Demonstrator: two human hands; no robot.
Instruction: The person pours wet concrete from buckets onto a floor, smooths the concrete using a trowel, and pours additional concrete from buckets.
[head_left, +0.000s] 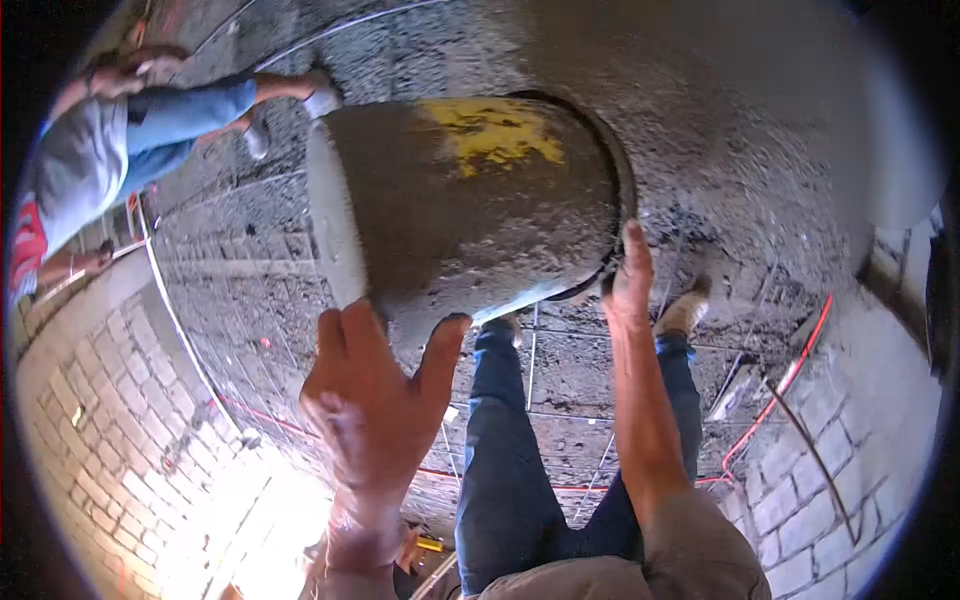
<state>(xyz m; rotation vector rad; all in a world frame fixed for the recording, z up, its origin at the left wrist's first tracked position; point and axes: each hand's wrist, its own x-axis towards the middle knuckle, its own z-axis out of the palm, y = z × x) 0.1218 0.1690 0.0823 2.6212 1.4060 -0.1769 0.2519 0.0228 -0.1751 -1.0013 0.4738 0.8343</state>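
Note:
A bucket (470,200) caked in grey cement, with a worn yellow patch, lies on its side in the air in front of me. Its dark rim is at the right and its pale end at the left. My left hand (375,390) grips the lower left edge, the thumb spread along the bucket's side and the fingertips partly hidden. At the rim, my right hand (630,270) holds on with its fingers mostly out of sight behind it. The bucket's inside does not show.
Rough wet concrete (720,180) spreads over the floor, with thin rods or lines across it. Another person (130,140) is at the upper left. Block walls (110,390) rise at both sides. A red hose or cable (790,375) runs along the right.

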